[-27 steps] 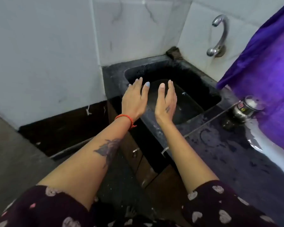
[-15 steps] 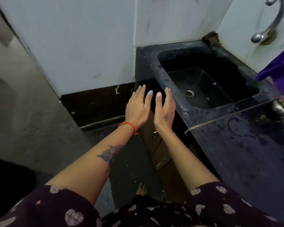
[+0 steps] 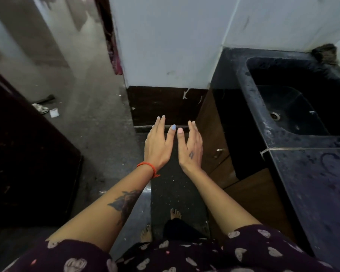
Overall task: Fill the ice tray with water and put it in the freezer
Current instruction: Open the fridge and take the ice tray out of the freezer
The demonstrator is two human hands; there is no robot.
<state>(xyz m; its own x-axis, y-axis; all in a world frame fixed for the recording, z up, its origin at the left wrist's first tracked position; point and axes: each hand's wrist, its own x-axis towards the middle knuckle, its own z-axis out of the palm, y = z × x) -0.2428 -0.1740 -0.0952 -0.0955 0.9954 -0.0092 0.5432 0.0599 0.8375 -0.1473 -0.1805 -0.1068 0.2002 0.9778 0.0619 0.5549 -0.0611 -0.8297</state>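
Note:
My left hand [image 3: 159, 145] and my right hand [image 3: 190, 147] are stretched out side by side in front of me, fingers straight, holding nothing. They hover over the floor, left of the black sink [image 3: 294, 114]. No ice tray and no freezer appear in view. The tap is out of frame.
A black counter [image 3: 310, 185] runs along the right with brown cabinet doors [image 3: 214, 146] below it. A dark mat [image 3: 175, 193] lies under my feet. A white tiled wall [image 3: 165, 46] stands ahead, a dark door [image 3: 28, 154] at left, and grey floor [image 3: 98, 124] with small debris.
The view has swung left and down: the sink and counter slid to the right edge, the tap left the frame. My hands stay open and together, now over the floor instead of the sink.

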